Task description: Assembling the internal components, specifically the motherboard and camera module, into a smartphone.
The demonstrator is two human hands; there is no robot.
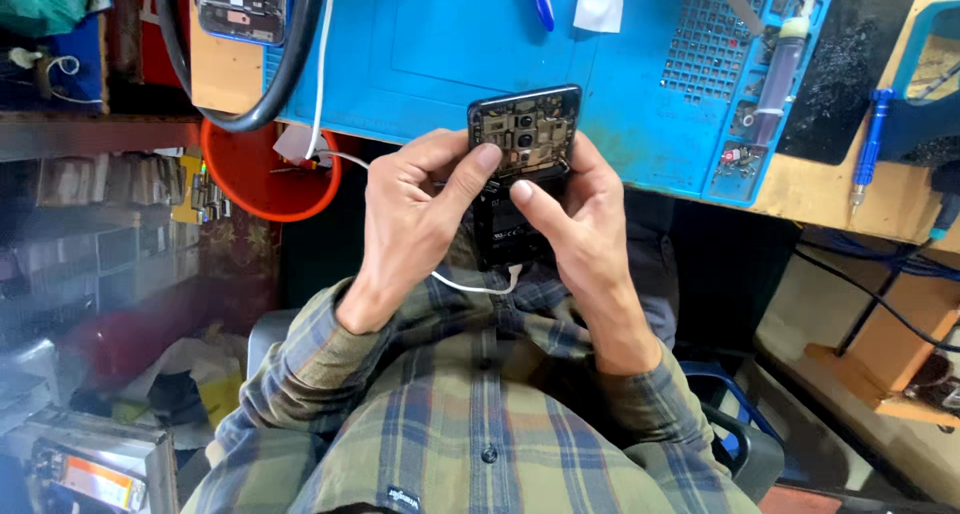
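Gripping a black smartphone with its back cover off [524, 164] at the frame's centre, the left hand [415, 219] and right hand [580, 214] both close around it, thumbs pressing its exposed innards. A white charging cable [470, 286] hangs from its bottom edge. Judging by this, a thumb slip could dislodge a small part, or the cable could snag and tug the phone loose over the blue silicone work mat [450, 44].

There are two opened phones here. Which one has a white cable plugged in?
The opened phone held in both hands, left hand and right hand; its white cable enters the bottom end. The other phone lies untouched on the bench's far left.
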